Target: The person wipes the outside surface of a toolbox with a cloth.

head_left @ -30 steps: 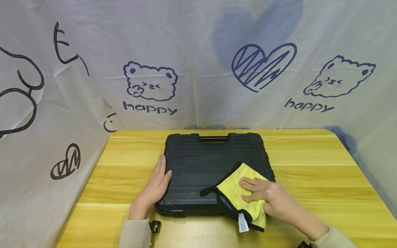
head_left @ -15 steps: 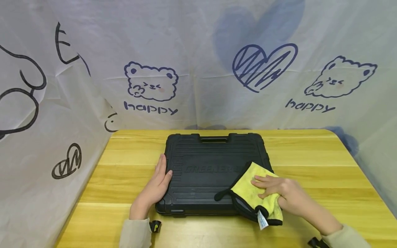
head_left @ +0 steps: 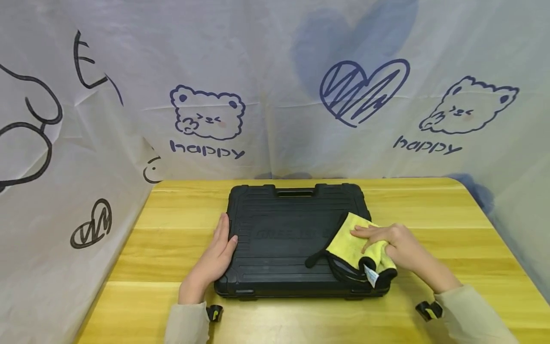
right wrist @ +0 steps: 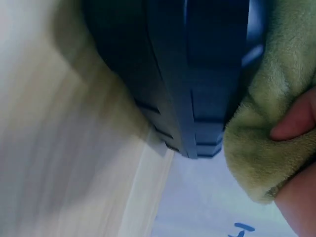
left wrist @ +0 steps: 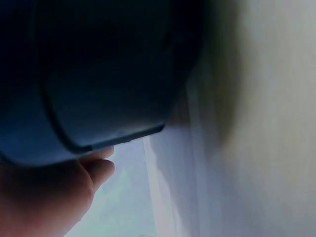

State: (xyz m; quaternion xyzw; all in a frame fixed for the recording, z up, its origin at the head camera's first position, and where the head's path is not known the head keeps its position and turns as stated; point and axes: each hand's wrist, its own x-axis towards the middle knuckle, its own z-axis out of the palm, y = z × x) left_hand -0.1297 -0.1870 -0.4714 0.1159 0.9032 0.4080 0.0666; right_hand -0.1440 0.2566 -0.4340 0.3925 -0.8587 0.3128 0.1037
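A black plastic carrying case (head_left: 283, 224) lies closed on the table, its handle at the far side and raised lettering on the lid. My left hand (head_left: 215, 258) rests along the case's left edge, fingers straight and pointing away. In the left wrist view, part of that hand (left wrist: 49, 197) shows beside the dark case side (left wrist: 108, 89). Over the right part of the lid, my right hand (head_left: 397, 243) holds a yellow cleaning cloth (head_left: 350, 243) with black trim, a loop and a white tag. The right wrist view shows the cloth (right wrist: 261, 158) bunched around a digit, beside the case's side.
The wooden table (head_left: 429, 277) extends around the case. A white curtain (head_left: 275, 95) with blue drawings hangs right behind the table and along both sides. Small black devices (head_left: 428, 310) sit at both wrists.
My right hand has slid the cloth rightward across the lid, then slightly away toward the back, and the cloth's near corner is more bunched. My left hand has stayed at the case's left edge.
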